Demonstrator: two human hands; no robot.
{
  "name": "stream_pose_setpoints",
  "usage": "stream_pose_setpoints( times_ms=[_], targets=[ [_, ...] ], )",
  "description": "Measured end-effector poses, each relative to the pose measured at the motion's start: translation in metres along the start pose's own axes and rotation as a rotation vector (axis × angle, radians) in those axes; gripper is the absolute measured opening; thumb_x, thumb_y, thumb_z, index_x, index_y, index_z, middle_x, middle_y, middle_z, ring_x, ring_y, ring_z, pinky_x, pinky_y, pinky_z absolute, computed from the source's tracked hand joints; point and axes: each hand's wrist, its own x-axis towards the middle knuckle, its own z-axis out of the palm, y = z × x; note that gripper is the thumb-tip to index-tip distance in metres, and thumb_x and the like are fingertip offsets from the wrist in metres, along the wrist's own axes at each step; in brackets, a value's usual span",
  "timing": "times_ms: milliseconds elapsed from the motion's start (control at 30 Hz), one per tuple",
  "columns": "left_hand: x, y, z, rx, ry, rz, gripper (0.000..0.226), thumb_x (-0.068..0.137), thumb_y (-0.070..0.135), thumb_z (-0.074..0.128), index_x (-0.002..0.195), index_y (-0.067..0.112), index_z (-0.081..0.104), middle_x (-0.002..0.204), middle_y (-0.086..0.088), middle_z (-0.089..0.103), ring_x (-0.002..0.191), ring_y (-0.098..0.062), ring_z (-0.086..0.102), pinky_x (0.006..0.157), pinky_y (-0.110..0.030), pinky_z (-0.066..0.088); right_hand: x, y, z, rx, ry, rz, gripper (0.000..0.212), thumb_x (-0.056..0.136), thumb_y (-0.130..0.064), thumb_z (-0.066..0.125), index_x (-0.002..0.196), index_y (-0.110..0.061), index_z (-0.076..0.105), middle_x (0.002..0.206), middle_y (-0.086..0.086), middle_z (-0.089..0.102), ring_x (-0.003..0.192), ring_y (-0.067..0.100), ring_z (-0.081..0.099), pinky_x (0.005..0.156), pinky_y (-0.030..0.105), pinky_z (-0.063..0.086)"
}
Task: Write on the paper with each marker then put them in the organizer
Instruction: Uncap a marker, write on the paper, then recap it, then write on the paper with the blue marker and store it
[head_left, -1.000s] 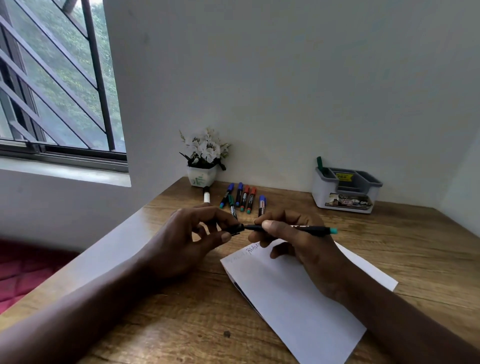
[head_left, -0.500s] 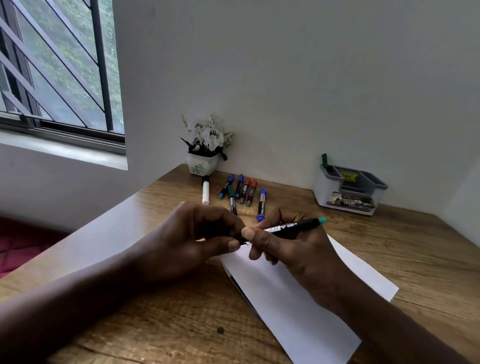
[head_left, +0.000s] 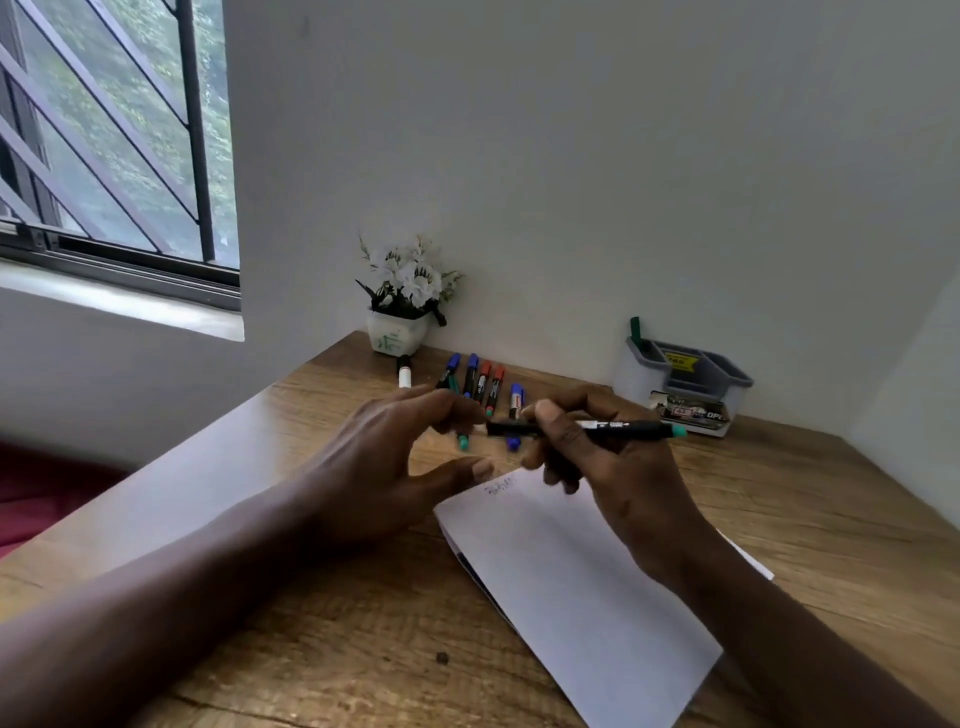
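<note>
Above the paper (head_left: 582, 587), our right hand (head_left: 613, 467) pinches the light, stiff teal-ended marker (head_left: 597, 429) mid-barrel, our left hand (head_left: 384, 467) open, holding nothing.

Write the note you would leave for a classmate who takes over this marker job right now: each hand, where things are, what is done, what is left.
Right hand: holds the black marker with the teal end, level above the paper.
Left hand: open, fingers spread near the marker's dark end, holding nothing that shows.
Paper: flat on the desk, faint writing at its far corner.
Loose markers: several lie in a row by the flower pot.
Organizer: far right by the wall, one green marker standing in it.
Done: one marker stored, some writing made.
Left: store the held marker, then write with and store each loose one.
</note>
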Motion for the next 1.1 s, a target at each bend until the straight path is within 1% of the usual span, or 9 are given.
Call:
stream_pose_setpoints(
  times_ms=[100, 200, 333, 433, 533, 667, 800, 900, 1100],
  targets=[
    [0.000, -0.010, -0.006, 0.227, -0.179, -0.152, 0.073, 0.082, 0.084, 0.042, 0.142, 0.043, 0.043, 0.150, 0.017, 0.043, 0.127, -0.002, 0.046, 0.111, -0.035, 0.039, 0.007, 0.007, -0.014, -0.085, 0.133, -0.020, 0.013, 0.098, -0.016, 0.061, 0.102, -0.011, 0.071, 0.078, 0.007, 0.072, 0.068, 0.010, 0.066, 0.056, 0.017, 0.047],
    [0.004, -0.020, -0.007, 0.349, -0.254, -0.186, 0.095, 0.070, 0.099, 0.020, 0.144, 0.043, 0.038, 0.156, 0.016, 0.037, 0.137, -0.007, 0.042, 0.116, -0.038, 0.033, 0.011, 0.016, -0.028, -0.090, 0.249, 0.033, 0.010, 0.098, -0.013, 0.062, 0.102, -0.016, 0.071, 0.083, 0.004, 0.071, 0.072, 0.005, 0.063, 0.061, 0.016, 0.046],
    [0.008, -0.027, -0.002, 0.301, -0.355, -0.188, 0.108, 0.064, 0.101, 0.014, 0.148, 0.038, 0.038, 0.156, 0.015, 0.039, 0.138, -0.006, 0.042, 0.117, -0.037, 0.034, 0.020, 0.019, -0.049, -0.067, 0.292, 0.111, 0.035, 0.091, -0.025, 0.073, 0.125, -0.023, 0.066, 0.092, -0.014, 0.069, 0.084, -0.001, 0.065, 0.073, 0.017, 0.049],
    [0.009, -0.033, 0.002, 0.266, -0.375, -0.189, 0.110, 0.061, 0.103, 0.014, 0.147, 0.038, 0.040, 0.155, 0.015, 0.041, 0.135, -0.006, 0.045, 0.115, -0.037, 0.036, 0.039, 0.019, -0.066, -0.086, 0.292, 0.147, 0.044, 0.095, -0.026, 0.067, 0.137, -0.019, 0.056, 0.110, -0.014, 0.066, 0.094, -0.011, 0.066, 0.080, 0.011, 0.051],
    [0.011, -0.037, 0.003, 0.262, -0.376, -0.191, 0.112, 0.057, 0.105, 0.012, 0.145, 0.041, 0.040, 0.154, 0.016, 0.042, 0.133, -0.006, 0.047, 0.114, -0.039, 0.037, 0.071, 0.024, -0.089, -0.229, 0.439, 0.188, 0.037, 0.099, -0.028, 0.061, 0.135, -0.018, 0.063, 0.124, 0.002, 0.069, 0.112, 0.014, 0.068, 0.093, 0.027, 0.054],
    [0.012, -0.040, 0.005, 0.242, -0.380, -0.187, 0.110, 0.056, 0.104, 0.011, 0.143, 0.043, 0.039, 0.154, 0.018, 0.040, 0.135, -0.007, 0.044, 0.115, -0.039, 0.034, 0.113, 0.031, -0.117, -0.530, 0.620, 0.083, 0.025, 0.097, -0.010, 0.059, 0.112, -0.023, 0.074, 0.109, 0.002, 0.075, 0.090, 0.009, 0.068, 0.079, 0.014, 0.054],
    [0.013, -0.044, 0.006, 0.218, -0.370, -0.188, 0.110, 0.056, 0.105, 0.013, 0.144, 0.045, 0.039, 0.154, 0.020, 0.038, 0.136, -0.005, 0.043, 0.116, -0.039, 0.033, 0.146, 0.040, -0.133, -0.641, 0.633, 0.052, 0.022, 0.090, -0.005, 0.063, 0.093, -0.026, 0.067, 0.098, 0.003, 0.075, 0.088, 0.018, 0.072, 0.084, 0.041, 0.060],
    [0.013, -0.045, 0.007, 0.222, -0.361, -0.179, 0.110, 0.055, 0.104, 0.011, 0.143, 0.044, 0.040, 0.153, 0.021, 0.038, 0.133, -0.004, 0.044, 0.116, -0.039, 0.033, 0.161, 0.047, -0.132, -0.671, 0.645, 0.003, 0.027, 0.090, -0.005, 0.059, 0.106, -0.025, 0.052, 0.088, 0.005, 0.070, 0.078, 0.024, 0.071, 0.075, 0.045, 0.060],
    [0.015, -0.050, 0.012, 0.212, -0.338, -0.169, 0.107, 0.059, 0.101, -0.003, 0.139, 0.045, 0.042, 0.150, 0.021, 0.041, 0.132, -0.001, 0.043, 0.115, -0.040, 0.032, 0.171, 0.073, -0.116, -0.778, 0.513, 0.063, 0.064, 0.083, 0.002, 0.062, 0.129, -0.033, 0.035, 0.090, 0.009, 0.065, 0.079, 0.030, 0.068, 0.074, 0.051, 0.059]
  ],
)
